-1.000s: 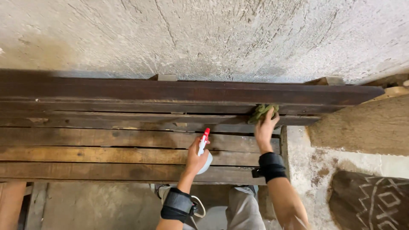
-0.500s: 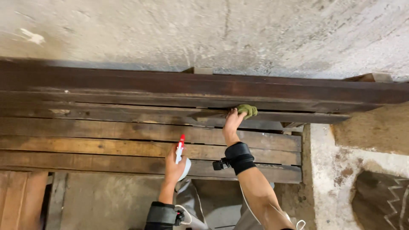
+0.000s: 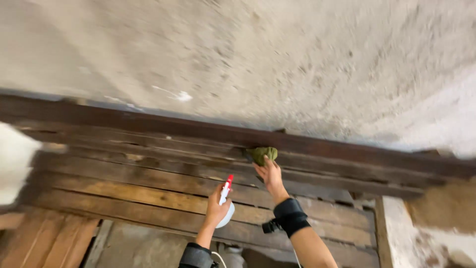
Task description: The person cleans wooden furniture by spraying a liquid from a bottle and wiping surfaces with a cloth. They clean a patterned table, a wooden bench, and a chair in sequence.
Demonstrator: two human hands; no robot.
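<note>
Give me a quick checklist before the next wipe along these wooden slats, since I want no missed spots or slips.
1. Green cloth under the right hand: ok, fingertips press it on a dark upper slat.
2. Spray bottle secure in the left hand: ok, red nozzle up.
3. Nozzle aimed at the cloth spot: cannot tell.
4. Slat wet enough: cannot tell, picture blurred.
5. Hands apart: ok.

The spray bottle's (image 3: 225,208) body was largely hidden by the left hand (image 3: 215,211), and the wall (image 3: 297,64) was blurred.
</note>
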